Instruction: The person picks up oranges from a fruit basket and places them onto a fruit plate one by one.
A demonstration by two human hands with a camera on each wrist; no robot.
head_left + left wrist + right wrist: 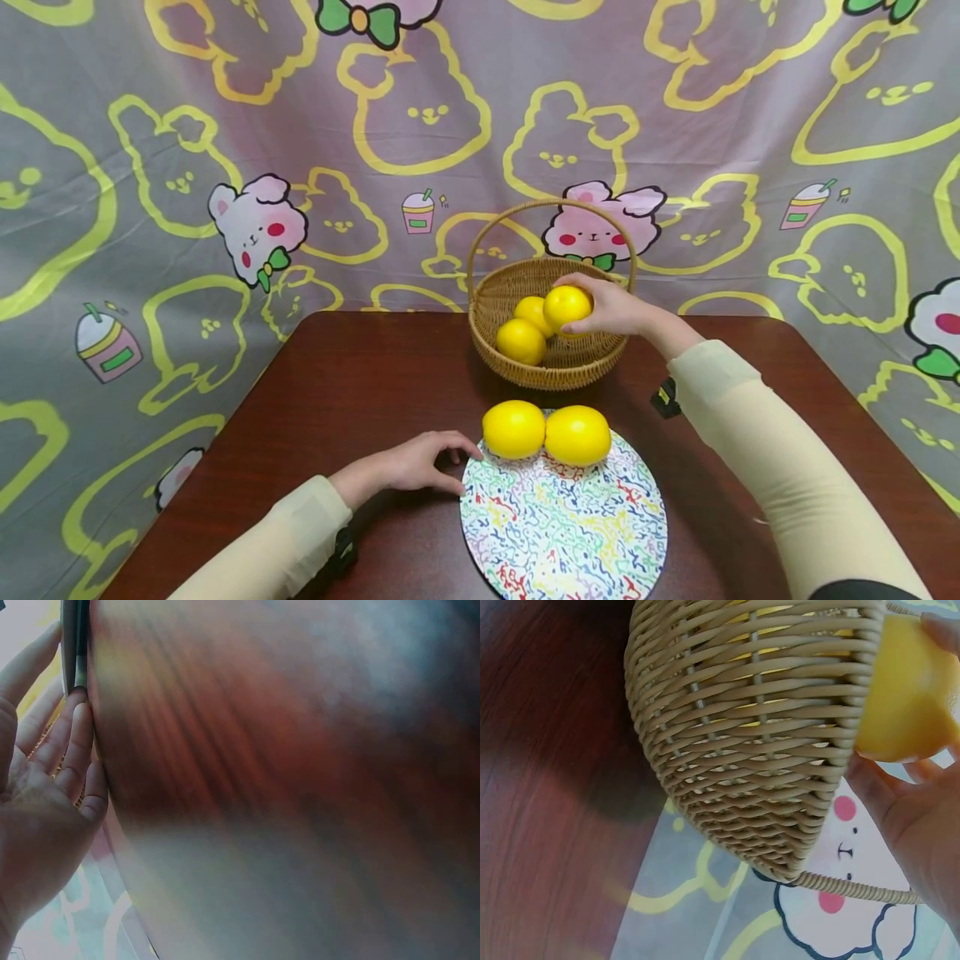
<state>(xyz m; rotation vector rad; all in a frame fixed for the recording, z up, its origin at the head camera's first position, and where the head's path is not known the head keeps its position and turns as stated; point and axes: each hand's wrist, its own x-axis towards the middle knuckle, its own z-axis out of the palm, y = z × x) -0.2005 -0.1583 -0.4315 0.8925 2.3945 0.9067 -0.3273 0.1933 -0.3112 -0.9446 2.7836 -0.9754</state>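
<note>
My right hand (613, 307) grips a yellow lemon (567, 307) between thumb and fingers, up at the opening of a wicker basket (551, 377). Inside the basket lie two more lemons, a front one (521, 342) and one behind it (532, 312). The right wrist view shows the gripped lemon (907, 694) just past the woven rim (859, 690). My left hand (415, 461) is at the left edge of a round, colour-speckled board (562, 525), fingers extended, fingertips right at its rim. Two lemons, a left one (513, 430) and a right one (578, 435), lie side by side on the board's far part.
Everything stands on a dark reddish-brown wooden table (360, 367). The basket's tall arched handle (480, 242) rises over its opening. A grey curtain (450, 75) with yellow cartoon outlines hangs behind and around the table.
</note>
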